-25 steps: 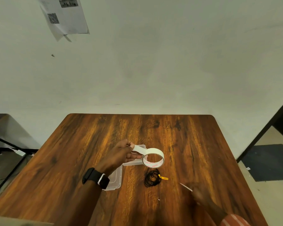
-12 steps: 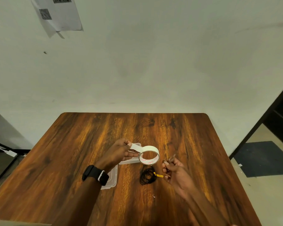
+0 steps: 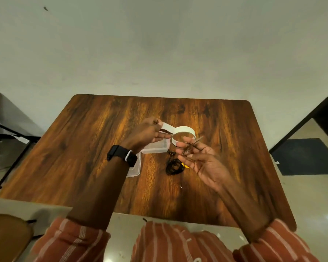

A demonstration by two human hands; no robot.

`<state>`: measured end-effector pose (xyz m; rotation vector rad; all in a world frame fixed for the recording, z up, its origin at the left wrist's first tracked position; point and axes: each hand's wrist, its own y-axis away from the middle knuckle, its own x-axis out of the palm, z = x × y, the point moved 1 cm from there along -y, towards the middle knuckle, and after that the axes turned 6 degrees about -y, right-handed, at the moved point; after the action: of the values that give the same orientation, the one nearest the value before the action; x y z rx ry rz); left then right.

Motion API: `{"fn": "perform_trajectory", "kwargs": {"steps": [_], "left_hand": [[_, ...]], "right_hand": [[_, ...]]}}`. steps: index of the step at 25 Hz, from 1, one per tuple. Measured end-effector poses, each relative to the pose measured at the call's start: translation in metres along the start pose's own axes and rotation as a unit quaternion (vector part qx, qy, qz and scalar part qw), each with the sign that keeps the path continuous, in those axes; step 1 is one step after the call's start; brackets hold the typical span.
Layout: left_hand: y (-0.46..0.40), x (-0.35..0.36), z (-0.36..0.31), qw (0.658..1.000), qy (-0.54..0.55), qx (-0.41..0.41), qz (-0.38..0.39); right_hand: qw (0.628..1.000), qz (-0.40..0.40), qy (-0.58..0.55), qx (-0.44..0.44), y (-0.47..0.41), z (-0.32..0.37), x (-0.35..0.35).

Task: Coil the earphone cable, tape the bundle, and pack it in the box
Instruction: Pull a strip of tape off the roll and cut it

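My left hand holds the white tape roll above the table and pinches its pulled-out free end between thumb and fingers. My right hand is raised just right of the roll. It grips a small thin metal tool that looks like scissors, with the tip pointing toward the roll. The coiled black earphone cable lies on the wooden table below both hands, and a yellow tag is at its right side. The clear plastic box sits behind the cable, partly hidden by my left hand.
The box's clear lid lies flat under my left wrist, which wears a black watch. A chair seat shows at the bottom left. A dark metal frame stands left of the table.
My right hand rose from the table's right side up to the tape roll, carrying the thin tool. My left hand has kept hold of the roll and the view tilted down.
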<state>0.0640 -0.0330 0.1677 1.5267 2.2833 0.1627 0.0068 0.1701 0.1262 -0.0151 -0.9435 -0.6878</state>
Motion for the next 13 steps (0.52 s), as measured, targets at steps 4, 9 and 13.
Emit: {"fn": "perform_trajectory", "kwargs": {"steps": [4,9,13], "left_hand": [[-0.001,0.002,-0.006,1.0,0.011,0.012,0.009],[-0.004,0.001,-0.014,0.998,0.041,0.026,0.026],[-0.004,0.001,-0.021,0.997,0.054,0.041,0.038]], "right_hand": [[0.997,-0.011,0.074,-0.014,0.002,-0.005,0.006],[0.99,-0.007,0.139,0.003,-0.005,-0.004,0.014],[0.986,0.023,0.161,0.024,-0.015,-0.001,0.022]]}}
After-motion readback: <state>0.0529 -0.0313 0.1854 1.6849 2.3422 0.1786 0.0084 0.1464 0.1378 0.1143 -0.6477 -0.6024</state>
